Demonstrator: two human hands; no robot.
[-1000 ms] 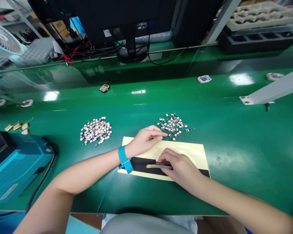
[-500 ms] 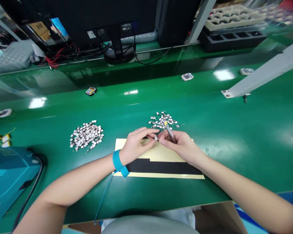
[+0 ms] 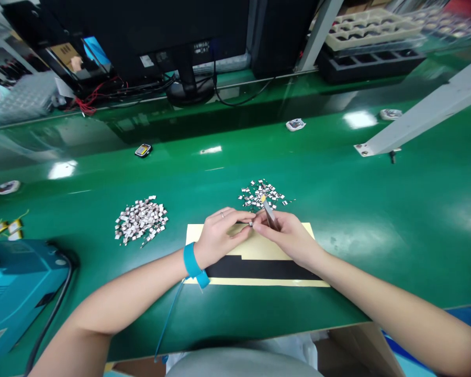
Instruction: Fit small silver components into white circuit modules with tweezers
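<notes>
My left hand (image 3: 222, 235), with a blue wrist strap (image 3: 190, 260), pinches a small white-topped part (image 3: 250, 223) over the upper edge of a yellow sheet (image 3: 272, 248). My right hand (image 3: 288, 233) is closed around metal tweezers (image 3: 270, 213), which point up and away, and its fingertips meet the same part. A black strip (image 3: 259, 268) lies across the lower sheet. Just beyond my hands is a loose pile of small white parts (image 3: 261, 193). A denser pile (image 3: 141, 220) sits to the left.
A blue machine (image 3: 19, 293) with a black cable stands at the left edge. Behind are a monitor stand (image 3: 188, 86) and a watch-like device (image 3: 143, 150). A grey metal post (image 3: 419, 112) meets the table at the right. Black trays (image 3: 371, 64) stand at the back right.
The fingers of my two hands have drawn slightly closer around the small part, so less of it shows. Objects on the conveyor-like green strip behind have shifted slightly in view.
</notes>
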